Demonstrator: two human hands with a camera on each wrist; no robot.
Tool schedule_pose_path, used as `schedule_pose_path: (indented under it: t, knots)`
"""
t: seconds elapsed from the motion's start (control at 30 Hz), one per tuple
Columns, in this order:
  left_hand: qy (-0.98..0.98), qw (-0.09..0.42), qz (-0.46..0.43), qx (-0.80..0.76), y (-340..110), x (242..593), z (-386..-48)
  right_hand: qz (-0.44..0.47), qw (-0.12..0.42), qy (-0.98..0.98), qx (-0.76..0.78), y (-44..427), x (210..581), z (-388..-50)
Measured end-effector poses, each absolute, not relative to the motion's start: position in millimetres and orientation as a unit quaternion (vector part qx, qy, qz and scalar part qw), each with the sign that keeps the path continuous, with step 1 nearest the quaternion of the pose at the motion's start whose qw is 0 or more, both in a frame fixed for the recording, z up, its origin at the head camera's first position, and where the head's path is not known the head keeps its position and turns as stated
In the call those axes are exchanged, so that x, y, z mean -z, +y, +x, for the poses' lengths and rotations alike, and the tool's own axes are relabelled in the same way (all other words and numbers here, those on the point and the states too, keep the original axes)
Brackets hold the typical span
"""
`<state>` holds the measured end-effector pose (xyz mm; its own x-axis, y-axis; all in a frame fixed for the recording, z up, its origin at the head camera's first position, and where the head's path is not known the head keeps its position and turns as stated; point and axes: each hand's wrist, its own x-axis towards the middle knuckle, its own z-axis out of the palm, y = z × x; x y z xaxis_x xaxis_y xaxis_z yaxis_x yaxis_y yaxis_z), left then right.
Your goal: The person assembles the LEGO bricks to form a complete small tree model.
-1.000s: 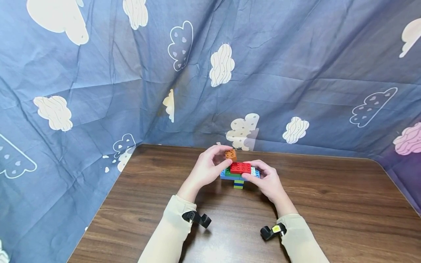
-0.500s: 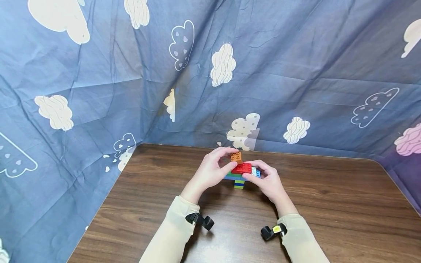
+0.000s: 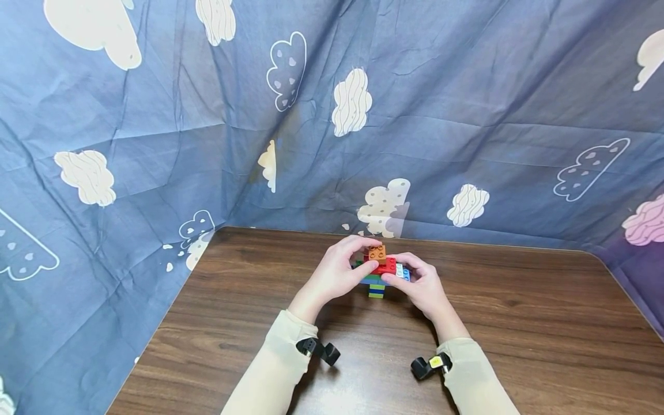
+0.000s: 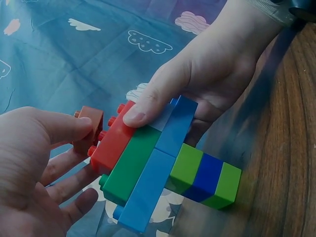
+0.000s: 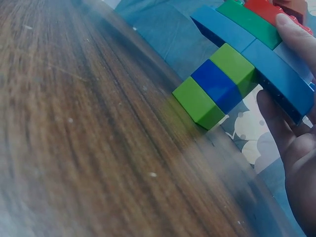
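An orange-brown toy brick (image 3: 377,254) is pinched between the thumb and fingers of my left hand (image 3: 338,271). It sits right at the studs of the red brick (image 4: 116,143); whether the two are joined I cannot tell. Beneath the red brick lie a green brick (image 4: 133,165), a white brick (image 4: 159,118) and two blue bricks (image 4: 145,192) end to end. A narrow stem of lime and dark blue bricks (image 5: 216,86) carries these from the table. My right hand (image 3: 422,285) grips the right side of this build, thumb on the red brick's near face.
The brown wooden table (image 3: 519,323) extends around the build. A blue cloth (image 3: 415,144) with cloud prints hangs behind the table and on its left. Black wrist straps with cameras (image 3: 319,350) sit on both sleeves.
My left hand has brought the orange-brown brick rightward and down, from the left of the red brick to over it. The right hand has kept its hold on the build.
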<state>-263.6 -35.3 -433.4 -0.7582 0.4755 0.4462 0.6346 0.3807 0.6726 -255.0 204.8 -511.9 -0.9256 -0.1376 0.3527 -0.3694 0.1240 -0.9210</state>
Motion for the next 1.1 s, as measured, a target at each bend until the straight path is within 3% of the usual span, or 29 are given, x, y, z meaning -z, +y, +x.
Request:
schedule_pose_path:
  t: [1.1]
  knots:
    - [-0.820, 0.076, -0.361, 0.437, -32.9, 437.4, -265.4, 0.173, 0.088, -0.740, -0.643, 205.7, 514.1, -256.3]
